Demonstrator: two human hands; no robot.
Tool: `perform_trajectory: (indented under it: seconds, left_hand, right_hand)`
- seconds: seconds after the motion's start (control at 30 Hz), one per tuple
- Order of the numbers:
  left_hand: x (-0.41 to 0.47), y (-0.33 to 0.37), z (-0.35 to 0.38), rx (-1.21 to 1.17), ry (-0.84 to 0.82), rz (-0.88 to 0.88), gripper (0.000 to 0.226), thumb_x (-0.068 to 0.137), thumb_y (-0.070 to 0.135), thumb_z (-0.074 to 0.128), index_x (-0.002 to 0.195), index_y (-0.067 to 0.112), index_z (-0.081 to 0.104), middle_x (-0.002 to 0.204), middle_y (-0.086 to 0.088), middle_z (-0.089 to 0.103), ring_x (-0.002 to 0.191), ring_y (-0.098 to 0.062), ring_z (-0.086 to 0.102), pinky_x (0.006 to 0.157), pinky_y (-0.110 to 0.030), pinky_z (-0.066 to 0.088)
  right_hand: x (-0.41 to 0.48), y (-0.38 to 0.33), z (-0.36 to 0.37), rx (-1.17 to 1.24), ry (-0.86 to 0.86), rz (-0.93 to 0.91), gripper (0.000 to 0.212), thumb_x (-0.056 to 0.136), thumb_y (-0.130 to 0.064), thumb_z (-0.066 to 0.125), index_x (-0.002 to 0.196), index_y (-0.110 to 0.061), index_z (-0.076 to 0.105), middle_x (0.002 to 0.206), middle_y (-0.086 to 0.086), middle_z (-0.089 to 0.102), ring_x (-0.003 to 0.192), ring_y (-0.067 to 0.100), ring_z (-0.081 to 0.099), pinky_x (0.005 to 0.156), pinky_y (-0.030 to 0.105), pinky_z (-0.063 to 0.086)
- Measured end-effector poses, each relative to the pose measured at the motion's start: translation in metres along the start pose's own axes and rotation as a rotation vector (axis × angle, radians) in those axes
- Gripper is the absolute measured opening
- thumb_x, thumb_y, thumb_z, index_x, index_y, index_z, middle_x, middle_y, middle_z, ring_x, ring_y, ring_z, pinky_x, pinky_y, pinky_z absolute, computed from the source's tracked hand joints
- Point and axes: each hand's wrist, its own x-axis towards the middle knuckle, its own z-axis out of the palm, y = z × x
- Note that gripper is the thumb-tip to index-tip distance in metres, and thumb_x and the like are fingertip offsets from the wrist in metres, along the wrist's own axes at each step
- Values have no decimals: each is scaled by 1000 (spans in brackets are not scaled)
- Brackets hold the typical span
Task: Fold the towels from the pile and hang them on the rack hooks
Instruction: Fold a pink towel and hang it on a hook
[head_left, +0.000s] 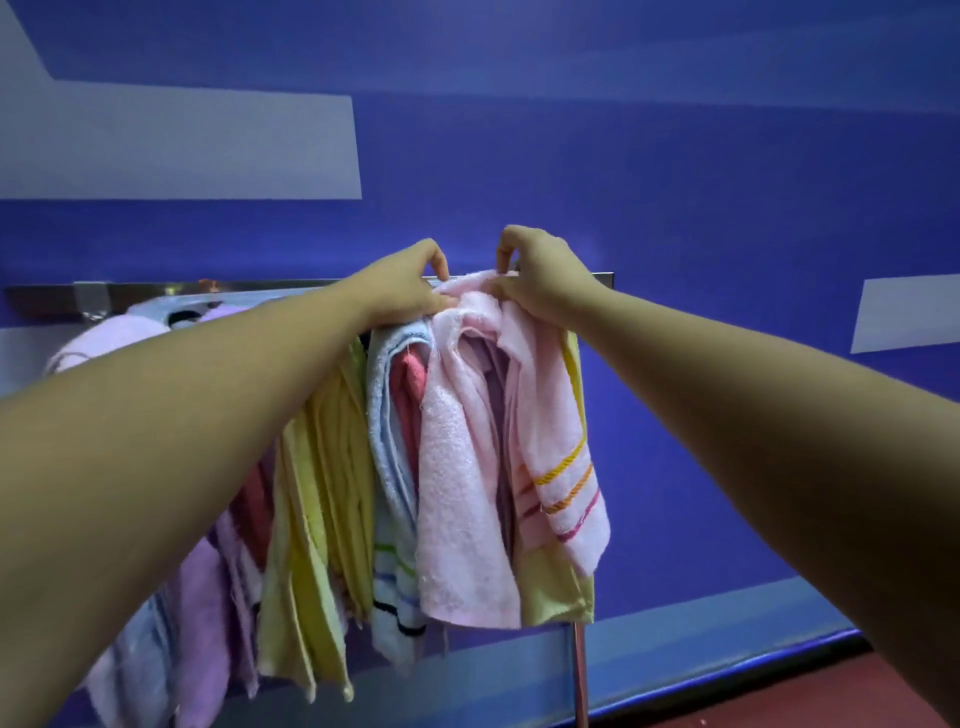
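Pink towel (467, 467) hangs at the centre of the frame, its bunched top held from both sides just in front of the metal rack (145, 293). The left hand (410, 293) pinches the top edge with curled fingertips. The right hand (543, 283) grips the gathered cloth, fingers bent tight. Both forearms reach up from the lower corners, wrists nearly level. Yellow towels (322, 493) and a blue towel (389, 415) hang just left of it.

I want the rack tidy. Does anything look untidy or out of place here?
Yes. The pink towel, pinched by the left hand and right hand at the rack, hangs bunched and uneven, crowding over the blue towel and yellow towel beside it.
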Motion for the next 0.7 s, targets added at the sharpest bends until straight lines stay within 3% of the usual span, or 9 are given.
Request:
perform_trajectory:
  seconds: [0.1,0.2,0.27,0.37,0.43,0.5,0.6,0.7]
  left_hand:
    - [2,2,4,134,26,35,27,88,32,67,102,20,47,95,-4,63,86,-24,55,69,-34,37]
    - [-3,7,7,181,106,84,21,89,30,66,97,20,49,97,-6,63,92,-29,56,78,-37,43]
    - [-11,14,10,241,210,164,10,88,24,65,92,21,57,97,-5,59,99,-30,56,86,-38,45]
    - [-24,22,14,259,177,213,10,85,9,61,93,15,61,95,-3,65,97,-28,60,79,-30,45]
    - [-34,27,15,294,123,181,15,84,10,58,99,11,59,101,-7,67,98,-28,60,82,-37,50]
    - [-43,32,14,306,66,150,19,84,14,57,103,9,58,103,-8,65,99,-29,58,81,-40,48]
    - [-59,44,18,184,-54,134,24,87,17,58,110,15,53,100,-3,61,92,-26,58,67,-34,40]
    - [-65,39,34,-7,-129,45,69,87,19,58,149,17,27,103,-7,55,79,-19,56,58,-27,41]
  right_hand:
    - [-6,0,8,-199,31,-23,9,92,-24,60,96,-18,65,101,2,61,92,28,58,68,34,40]
    - [-20,-1,11,-415,115,-108,16,91,-19,59,95,-21,75,107,7,55,98,32,52,78,39,43]
    - [-29,3,13,-454,112,-124,16,87,-18,61,90,-19,77,102,7,56,96,32,52,77,41,45]
    - [-42,5,17,-337,74,-53,13,75,-12,56,73,-12,68,77,7,60,72,33,54,53,35,40]
    - [-48,4,19,-228,65,-28,9,72,-11,52,68,-7,59,63,8,55,62,29,46,47,33,27]
    - [-54,3,20,-1,-7,-10,10,70,-14,49,71,-6,56,63,7,55,60,22,44,48,33,28]
    - [-62,3,26,292,-142,46,20,68,-21,50,83,-14,62,70,0,57,62,10,48,56,26,38]
    - [-70,12,39,383,-153,43,47,69,-24,57,116,-23,62,97,-5,68,85,8,64,75,27,50]
